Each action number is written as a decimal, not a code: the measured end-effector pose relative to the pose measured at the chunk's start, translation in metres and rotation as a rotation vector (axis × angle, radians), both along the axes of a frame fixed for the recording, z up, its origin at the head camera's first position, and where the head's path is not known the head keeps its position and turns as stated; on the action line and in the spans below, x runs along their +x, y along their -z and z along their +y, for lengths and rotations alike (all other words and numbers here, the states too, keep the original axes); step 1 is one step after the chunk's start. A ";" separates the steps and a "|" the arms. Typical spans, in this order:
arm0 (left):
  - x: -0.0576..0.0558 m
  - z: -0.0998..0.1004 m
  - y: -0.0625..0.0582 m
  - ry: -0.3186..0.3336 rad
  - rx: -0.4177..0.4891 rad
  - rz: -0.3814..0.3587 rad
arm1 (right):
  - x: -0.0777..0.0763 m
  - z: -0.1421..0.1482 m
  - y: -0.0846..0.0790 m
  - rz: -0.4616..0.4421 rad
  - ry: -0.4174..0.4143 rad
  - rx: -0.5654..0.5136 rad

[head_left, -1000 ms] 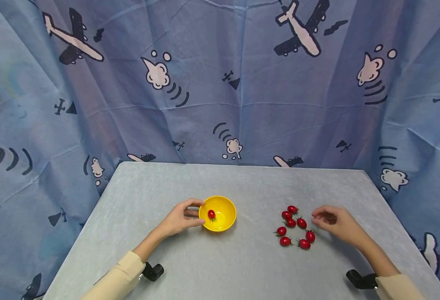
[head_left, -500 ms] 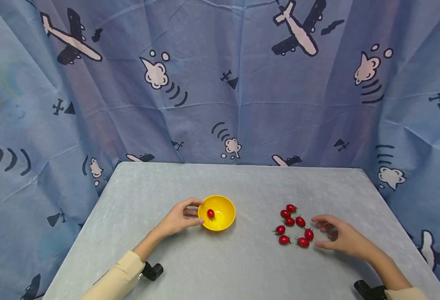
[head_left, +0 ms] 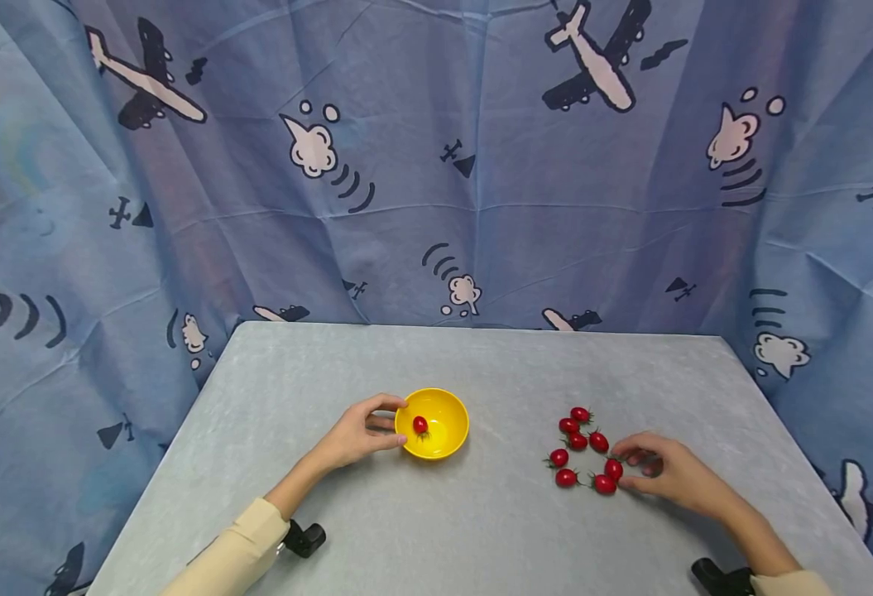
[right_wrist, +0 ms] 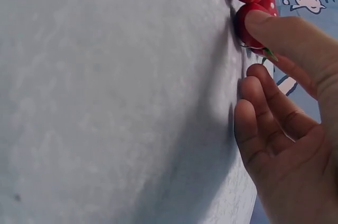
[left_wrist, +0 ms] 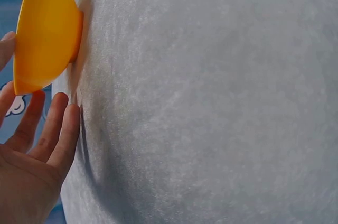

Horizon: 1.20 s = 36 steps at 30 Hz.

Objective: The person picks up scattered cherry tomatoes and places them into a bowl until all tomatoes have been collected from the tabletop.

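Observation:
My left hand [head_left: 357,434] holds the yellow bowl [head_left: 447,430] at its left side, thumb and forefinger at the rim. One red cherry tomato [head_left: 420,425] with a green stem lies inside. In the left wrist view the bowl [left_wrist: 46,34] appears side-on, and the other fingers spread below it. On the right, my right hand [head_left: 667,473] has thumb and forefinger on either side of a cherry tomato [head_left: 613,469] at the edge of a loose group. The right wrist view shows the thumb pressed on that tomato [right_wrist: 243,26], its remaining fingers loosely bent beside the table surface.
Several more cherry tomatoes [head_left: 578,441] lie in a rough ring left of my right hand, one [head_left: 604,484] right beside the pinched one. The grey table [head_left: 496,530] ends at a blue patterned curtain [head_left: 406,165]. Black wrist cameras sit at both cuffs.
My right hand opened its thumb and fingers, dipped nearer the group, then closed in leftward on the rightmost tomato. My left hand and the bowl stayed put.

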State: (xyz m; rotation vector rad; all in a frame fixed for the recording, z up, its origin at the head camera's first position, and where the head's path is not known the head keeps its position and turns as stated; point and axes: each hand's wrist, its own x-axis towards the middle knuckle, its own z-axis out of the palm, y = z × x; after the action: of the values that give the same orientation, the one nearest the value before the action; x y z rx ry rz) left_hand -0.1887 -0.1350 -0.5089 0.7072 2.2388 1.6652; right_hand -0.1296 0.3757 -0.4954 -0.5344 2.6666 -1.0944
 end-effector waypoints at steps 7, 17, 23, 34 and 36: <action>0.000 0.000 0.001 -0.007 -0.001 -0.025 | -0.003 -0.003 0.001 -0.001 -0.022 0.002; 0.000 -0.001 0.000 0.005 0.023 -0.013 | -0.008 -0.007 0.002 -0.013 -0.088 -0.014; -0.001 0.000 0.001 0.004 0.012 -0.019 | -0.008 -0.007 0.004 0.044 -0.107 -0.026; 0.010 0.005 -0.027 0.018 0.009 -0.020 | -0.006 -0.004 -0.003 -0.010 -0.075 -0.017; 0.008 0.004 -0.023 0.013 0.006 -0.017 | -0.006 -0.003 -0.006 -0.012 -0.071 -0.029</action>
State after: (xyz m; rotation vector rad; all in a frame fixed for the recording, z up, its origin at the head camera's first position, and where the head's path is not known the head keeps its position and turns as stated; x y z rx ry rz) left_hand -0.1810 -0.1313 -0.4862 0.7052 2.2145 1.6659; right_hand -0.1355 0.3731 -0.4898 -0.6210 2.6035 -1.1148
